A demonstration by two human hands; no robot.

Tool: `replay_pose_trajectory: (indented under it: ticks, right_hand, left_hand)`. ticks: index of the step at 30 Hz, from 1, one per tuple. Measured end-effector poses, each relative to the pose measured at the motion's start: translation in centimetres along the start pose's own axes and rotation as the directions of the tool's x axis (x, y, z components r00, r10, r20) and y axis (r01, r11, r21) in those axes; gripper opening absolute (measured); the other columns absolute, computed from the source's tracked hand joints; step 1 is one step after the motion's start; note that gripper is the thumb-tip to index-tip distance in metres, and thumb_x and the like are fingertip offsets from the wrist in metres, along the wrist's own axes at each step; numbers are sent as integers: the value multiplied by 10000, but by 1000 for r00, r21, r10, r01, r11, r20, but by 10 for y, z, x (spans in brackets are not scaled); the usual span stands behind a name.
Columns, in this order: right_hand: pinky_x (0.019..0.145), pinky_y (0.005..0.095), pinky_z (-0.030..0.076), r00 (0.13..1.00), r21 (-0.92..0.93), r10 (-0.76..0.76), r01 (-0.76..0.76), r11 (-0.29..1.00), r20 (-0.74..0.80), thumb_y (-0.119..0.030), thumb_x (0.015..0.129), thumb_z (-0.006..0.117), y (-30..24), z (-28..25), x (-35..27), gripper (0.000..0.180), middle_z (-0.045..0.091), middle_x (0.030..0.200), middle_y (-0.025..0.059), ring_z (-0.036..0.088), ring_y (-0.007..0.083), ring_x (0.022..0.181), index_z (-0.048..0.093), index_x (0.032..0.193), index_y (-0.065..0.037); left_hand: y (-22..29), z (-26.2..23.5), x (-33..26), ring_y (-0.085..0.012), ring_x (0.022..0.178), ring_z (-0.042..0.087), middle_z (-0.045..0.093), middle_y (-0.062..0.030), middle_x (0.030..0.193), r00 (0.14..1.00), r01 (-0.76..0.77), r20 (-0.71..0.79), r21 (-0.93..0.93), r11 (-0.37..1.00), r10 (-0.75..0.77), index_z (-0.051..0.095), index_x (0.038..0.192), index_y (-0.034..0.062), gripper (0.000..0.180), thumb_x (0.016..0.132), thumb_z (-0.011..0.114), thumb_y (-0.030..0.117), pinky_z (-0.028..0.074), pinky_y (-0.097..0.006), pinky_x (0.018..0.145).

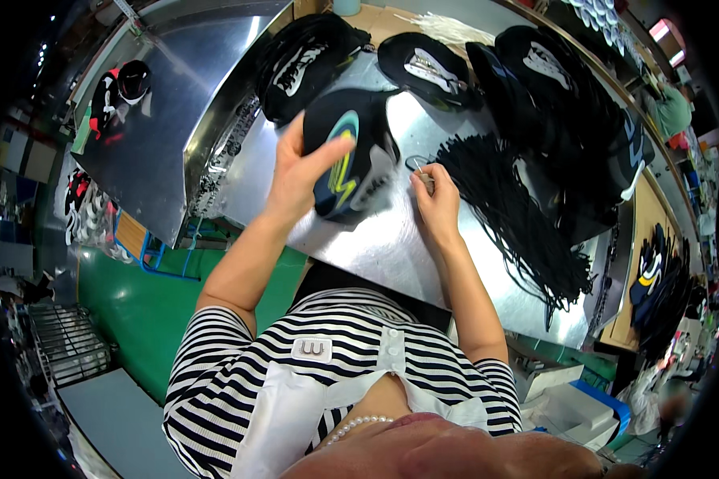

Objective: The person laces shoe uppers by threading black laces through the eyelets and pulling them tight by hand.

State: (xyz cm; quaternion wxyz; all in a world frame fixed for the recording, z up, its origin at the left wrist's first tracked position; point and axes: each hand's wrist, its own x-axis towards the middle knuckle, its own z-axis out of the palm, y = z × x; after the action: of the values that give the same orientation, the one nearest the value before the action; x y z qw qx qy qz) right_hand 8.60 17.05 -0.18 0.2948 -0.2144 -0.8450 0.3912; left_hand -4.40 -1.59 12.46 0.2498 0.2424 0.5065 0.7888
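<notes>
In my left hand (299,172) is a black shoe upper (358,120) with a teal and yellow pattern on its side, the thumb lying across that pattern. It is held above the metal tabletop, and its far edges are a little blurred. My right hand (438,199) is closed around a small tool with a brownish handle (427,183) and a thin metal tip pointing away from me; its exact kind is too small to tell. Just right of that hand lies a thick bundle of black shoelaces (511,211). The two hands are apart.
Piles of black shoe uppers (315,52) line the table's far side, with a larger heap (551,136) at right. White laces (447,28) lie behind them. A second metal table (172,88) at left carries a few shoe pieces. A blue-framed stool (136,239) stands below it.
</notes>
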Motion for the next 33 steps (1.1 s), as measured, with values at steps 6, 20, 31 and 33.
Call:
replay_pose_trajectory:
  ticks: [6, 20, 31, 33]
  right_hand:
    - [660, 412, 502, 986, -422, -61, 123, 898, 158, -255, 783, 777, -9, 4, 19, 351, 601, 982, 88, 650, 314, 786, 654, 1067, -91]
    - [586, 399, 489, 971, -344, -179, 225, 912, 160, -156, 850, 712, 15, 18, 6, 126, 614, 924, 62, 649, 294, 739, 633, 943, -123]
    - [563, 365, 472, 967, -281, -177, 223, 933, 182, -115, 800, 758, -1, 25, 19, 163, 610, 836, 106, 616, 311, 661, 642, 910, -80]
    - [525, 360, 463, 963, -337, -185, 243, 909, 196, -158, 767, 786, -4, 27, 24, 184, 608, 818, 74, 615, 268, 609, 646, 862, -86]
  left_hand:
    - [-73, -79, 149, -403, 1075, 567, 579, -219, 1160, 864, -92, 125, 992, -91, 488, 464, 1267, -54, 493, 882, 664, 179, 503, -450, 885]
    - [-166, -104, 284, -311, 846, 627, 607, -160, 888, 878, 40, 52, 983, -181, 476, 574, 937, 31, 125, 833, 550, 97, 522, -444, 733]
    - [-136, -97, 335, -372, 964, 583, 612, -193, 1028, 799, -102, 145, 989, -107, 584, 629, 1075, 0, 335, 758, 618, 109, 451, -489, 818]
    - [-166, -147, 371, -380, 1045, 621, 641, -214, 1092, 796, -266, 226, 964, -12, 561, 588, 1181, 10, 374, 829, 632, 129, 497, -483, 892]
